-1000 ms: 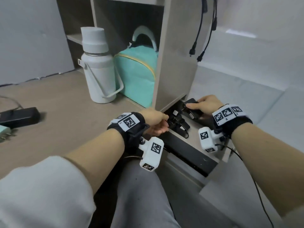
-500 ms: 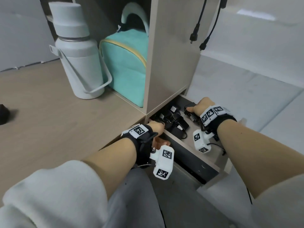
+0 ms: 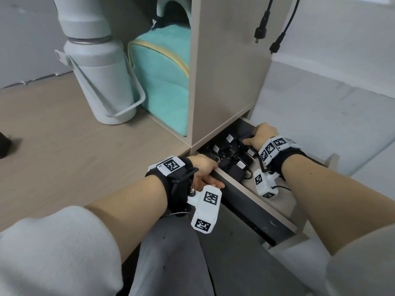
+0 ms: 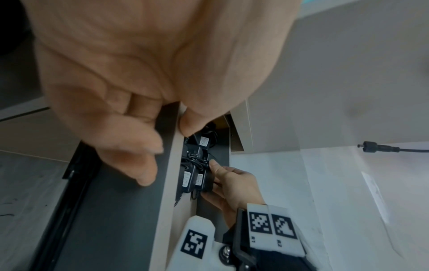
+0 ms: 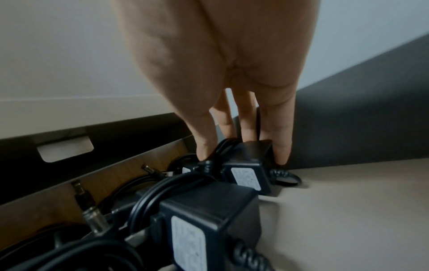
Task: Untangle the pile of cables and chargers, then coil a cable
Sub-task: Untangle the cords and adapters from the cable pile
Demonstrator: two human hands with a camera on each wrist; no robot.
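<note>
A tangled pile of black chargers and cables [image 3: 233, 163] lies in an open drawer [image 3: 245, 189] under the shelf unit. My right hand [image 3: 249, 139] reaches in from the right and grips one black charger [image 5: 246, 155], thumb on one side and fingers on the other. The right wrist view has more of the pile [image 5: 209, 210] in the foreground. My left hand [image 3: 205, 167] sits at the drawer's near wall [image 4: 167, 201], thumb over the rim beside the pile [image 4: 195, 168] and curled fingers [image 4: 144, 161] on the dark outer face.
A white flask [image 3: 96, 67] and a teal bag [image 3: 162, 82] stand on the wooden desk beside the shelf panel [image 3: 228, 71]. Two black barrel-plug cables [image 3: 260, 33] hang at the top right. A dark object [image 3: 4, 146] sits at the left edge. My grey-clad leg [image 3: 171, 263] is below the drawer.
The head view has dropped closer to the drawer. My left hand has gone from the pile to the drawer's near wall. My right hand keeps hold of a charger, deeper in the drawer.
</note>
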